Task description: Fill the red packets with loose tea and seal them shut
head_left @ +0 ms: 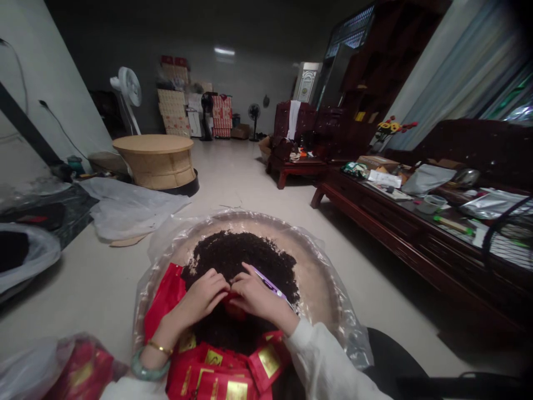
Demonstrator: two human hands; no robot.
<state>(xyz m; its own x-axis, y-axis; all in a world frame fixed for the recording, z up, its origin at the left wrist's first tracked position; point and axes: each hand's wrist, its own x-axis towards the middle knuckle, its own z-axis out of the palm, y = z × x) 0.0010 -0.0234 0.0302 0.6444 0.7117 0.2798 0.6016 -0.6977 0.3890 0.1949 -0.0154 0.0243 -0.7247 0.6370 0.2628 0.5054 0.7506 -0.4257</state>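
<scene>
My left hand (207, 293) and my right hand (259, 297) meet above a round tray lined with clear plastic (318, 278). The fingers of both are pinched together at the top of a small red packet (235, 311), mostly hidden behind them. A slim purple-and-white object (268, 282) shows along the back of my right hand; whether that hand holds it I cannot tell. Dark loose tea leaves (245, 250) are heaped beyond my fingers. Nearer my body lie several red packets with gold labels (220, 369). A larger red bag (166, 294) is beside my left forearm.
A plastic-lined container of dark leaves (29, 255) stands at the left. Plastic sheeting (129, 208) lies on the floor before a round wooden table (154, 145). A cluttered low wooden table (375, 203) runs along the right. A dark round seat (391, 355) is close by.
</scene>
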